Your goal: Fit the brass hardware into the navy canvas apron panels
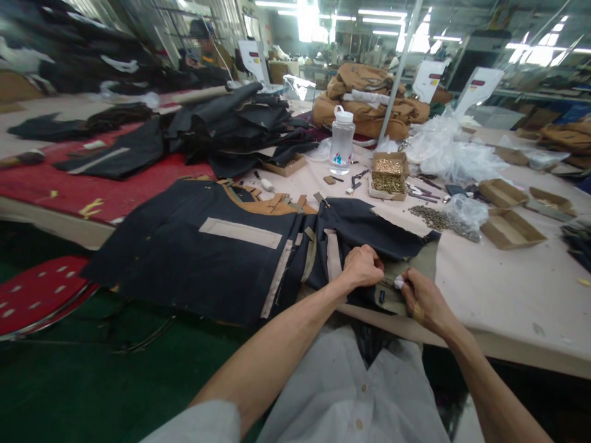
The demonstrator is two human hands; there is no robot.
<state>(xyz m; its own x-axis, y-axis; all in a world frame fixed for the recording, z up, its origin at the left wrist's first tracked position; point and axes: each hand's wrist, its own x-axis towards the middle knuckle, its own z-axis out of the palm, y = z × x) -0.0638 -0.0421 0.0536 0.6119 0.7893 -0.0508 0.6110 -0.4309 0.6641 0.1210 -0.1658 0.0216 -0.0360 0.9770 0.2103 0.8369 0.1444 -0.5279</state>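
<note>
A dark navy garment piece (184, 246) with beige strips sewn on lies across the table edge in front of me. Its right part, with a khaki lining (425, 261), is under both hands. My left hand (364, 266) rests on this part, its fingers closed in a pinch on the fabric. Just to the right, my right hand (423, 298) grips a small white thing (399, 282) between thumb and fingers; its exact kind is too small to tell. A tan patch sits near that wrist. Between the hands the khaki fabric shows a thin dark line.
Beyond the garment stand a clear water bottle (341, 141) and small boxes of metal fittings (388, 183). A heap of small studs (431, 220) and cardboard trays (510, 229) lie to the right. Dark fabric (240, 123) is piled at left; a red stool (41, 292) stands below.
</note>
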